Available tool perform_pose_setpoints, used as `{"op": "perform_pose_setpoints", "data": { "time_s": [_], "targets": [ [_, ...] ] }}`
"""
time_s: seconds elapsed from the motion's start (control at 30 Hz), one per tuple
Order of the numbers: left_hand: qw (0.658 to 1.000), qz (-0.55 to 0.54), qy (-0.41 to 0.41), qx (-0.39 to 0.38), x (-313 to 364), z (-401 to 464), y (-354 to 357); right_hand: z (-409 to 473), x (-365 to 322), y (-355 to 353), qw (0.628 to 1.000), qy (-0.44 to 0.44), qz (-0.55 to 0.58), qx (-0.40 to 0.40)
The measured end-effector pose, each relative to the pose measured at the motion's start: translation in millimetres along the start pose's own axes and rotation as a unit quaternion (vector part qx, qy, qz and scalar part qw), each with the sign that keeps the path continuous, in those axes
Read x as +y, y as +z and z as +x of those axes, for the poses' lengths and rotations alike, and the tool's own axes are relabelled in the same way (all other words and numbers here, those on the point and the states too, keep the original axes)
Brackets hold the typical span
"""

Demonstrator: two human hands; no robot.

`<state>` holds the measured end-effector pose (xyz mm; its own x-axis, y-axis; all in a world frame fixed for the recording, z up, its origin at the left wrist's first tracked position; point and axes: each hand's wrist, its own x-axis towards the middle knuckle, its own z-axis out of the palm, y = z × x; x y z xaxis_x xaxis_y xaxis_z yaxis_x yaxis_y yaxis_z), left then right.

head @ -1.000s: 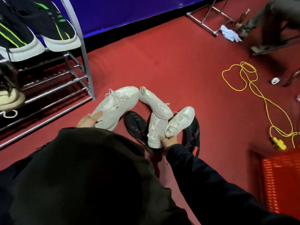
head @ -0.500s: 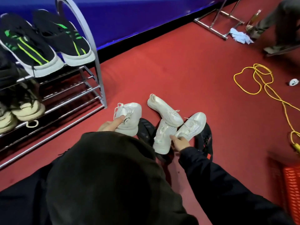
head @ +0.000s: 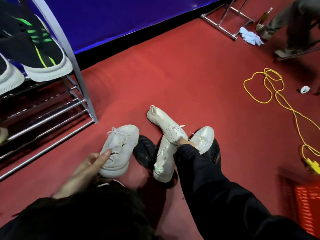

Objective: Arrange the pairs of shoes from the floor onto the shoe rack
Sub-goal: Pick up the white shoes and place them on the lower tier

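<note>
Where the red floor (head: 173,80) runs from the pile of shoes out to the blue wall panel (head: 121,19) at 12 o'clock, it lies bare and open; at 9 to 11 o'clock the shoe rack (head: 83,94) closes that side, its lower bars open and black sneakers with green stripes (head: 39,49) on the upper tier.

At 7 o'clock the left hand (head: 91,163) is wrapped around the heel of a white laced sneaker (head: 119,148), thumb pressed along its side; the shoe's toe points toward 12. At 5 o'clock the right hand (head: 184,142), mostly hidden by its dark sleeve, reaches into the shoe cluster, its fingers touching a white knit sneaker (head: 166,125); how far it is closed I cannot tell. Just beside it lie a second white knit sneaker (head: 164,158), an upturned white shoe (head: 203,137) and black shoes (head: 145,151) underneath.

At 3 o'clock a yellow cable (head: 277,101) loops over the floor, well apart from the shoes, with an orange crate (head: 306,205) at 4 o'clock. At 1 o'clock stand a metal frame (head: 225,26), a white cloth (head: 249,36) and another person's legs (head: 292,26).
</note>
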<state>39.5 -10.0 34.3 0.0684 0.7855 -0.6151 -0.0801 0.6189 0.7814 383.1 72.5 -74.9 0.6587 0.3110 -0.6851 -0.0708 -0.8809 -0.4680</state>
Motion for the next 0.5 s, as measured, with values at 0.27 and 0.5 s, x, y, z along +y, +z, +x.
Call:
{"op": "perform_pose_setpoints", "data": {
  "time_s": [0.27, 0.5],
  "targets": [
    [0.999, -0.025, -0.008, 0.039, -8.3, -2.6, -2.1, -23.4, -15.8, -21.4, 0.929, -0.247, 0.277, -0.018],
    [0.994, -0.044, -0.025, 0.093, -6.2, -3.3, -2.9, -33.1, -32.5, -49.7, 0.907, -0.104, 0.320, -0.253]
  ]
}}
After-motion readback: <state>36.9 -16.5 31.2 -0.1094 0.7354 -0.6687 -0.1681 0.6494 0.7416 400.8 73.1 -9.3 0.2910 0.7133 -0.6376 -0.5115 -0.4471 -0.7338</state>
